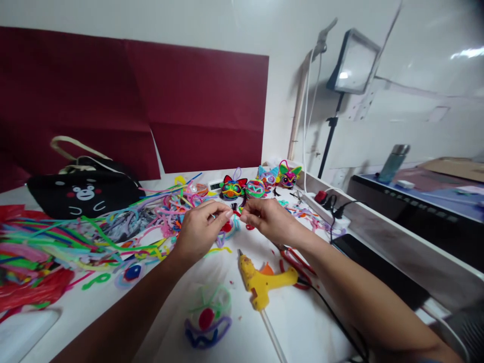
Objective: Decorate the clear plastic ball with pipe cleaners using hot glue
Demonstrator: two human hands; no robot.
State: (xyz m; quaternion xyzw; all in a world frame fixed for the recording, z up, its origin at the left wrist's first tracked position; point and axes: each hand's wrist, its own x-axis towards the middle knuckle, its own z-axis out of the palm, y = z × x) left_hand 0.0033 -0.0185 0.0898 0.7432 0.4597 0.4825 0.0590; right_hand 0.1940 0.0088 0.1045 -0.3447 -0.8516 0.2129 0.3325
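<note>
My left hand (200, 229) and my right hand (270, 218) meet over the middle of the table, thumb and fingers of each pinched together. Between their tips shows a short red pipe cleaner (237, 213), mostly covered by the fingers. A red round piece (227, 226) lies just beyond my left thumb. Nearer to me, a yellow glue gun (266, 282) rests on the table with a clear glue stick (273, 335) in its rear end. To its left lies a partly made pipe-cleaner face (207, 317) with a red nose and purple and blue curves.
Loose pipe cleaners (147, 222) cover the left side. Several colourful pipe-cleaner faces (233, 188) stand at the back. A black bag (83, 191) leans near the wall. On the right are a power strip (327, 212), a dark flat device (378, 269) and the glue gun's cord (335, 315).
</note>
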